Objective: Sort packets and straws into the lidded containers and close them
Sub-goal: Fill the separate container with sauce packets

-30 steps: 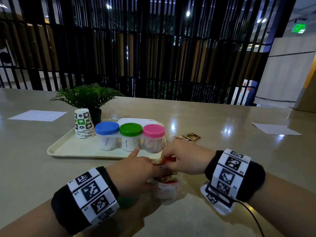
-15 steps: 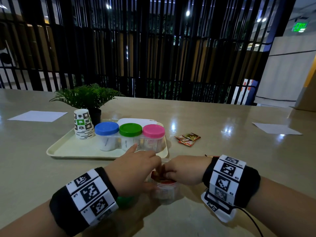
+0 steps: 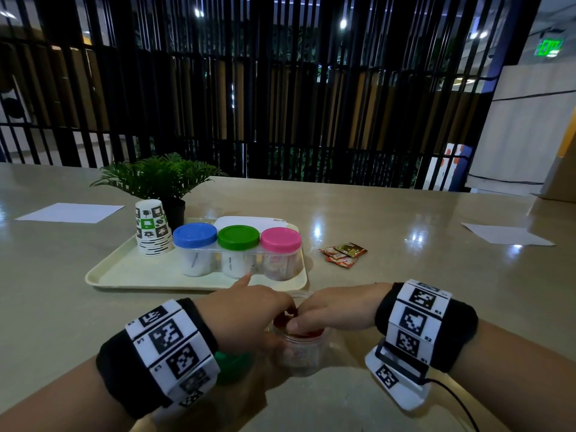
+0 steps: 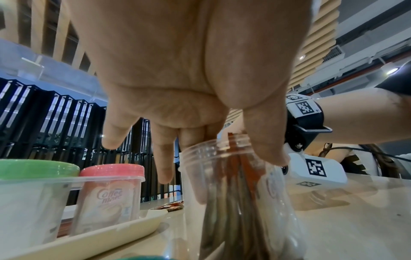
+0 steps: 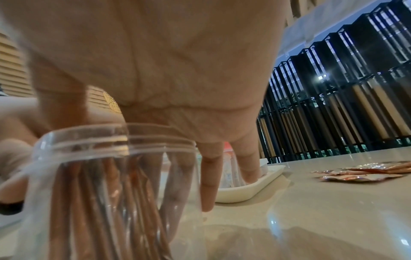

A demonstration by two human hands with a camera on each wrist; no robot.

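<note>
**A:** ok so what's been changed in the last second? Going left to right: the tray [image 3: 103, 277] with the paper cups [image 3: 152, 227] and the blue [image 3: 194, 234], green [image 3: 238, 236] and pink [image 3: 280, 239] lidded containers looks untouched, all three capped.

**B:** yeah, nothing's been moved there. The action is in front of the tray. A second ago a red packet was being held above the open jar [image 3: 300, 353] between both hands; now it's been pushed down inside, and only red tops can be seen at the rim. In the left wrist view the packets [image 4: 240, 202] are stood upright in the jar, packed tight.

**A:** and the grips?

**B:** the left hand [image 3: 246, 316] is wrapped on the jar, thumb on one side of the wall and fingers on the other, index finger stuck out straight toward the tray. So the jar is grasped and steadied on the worktop [image 3: 405, 275]. The right hand [image 3: 336, 313] has its fingertips dipped into the jar mouth, pressing on the packet tops. Whether anything is actually pinched there can't be told, the tips are hidden.

**A:** so what does that mean for the job?

**B:** probably one more packet sorted, jar nearly full. A green lid [image 3: 232, 364] is lying under the left wrist, so capping is likely soon. But a few loose packets [image 3: 343, 254] are left on the worktop further right, well apart from the jar, so it's not done yet imo.
</note>
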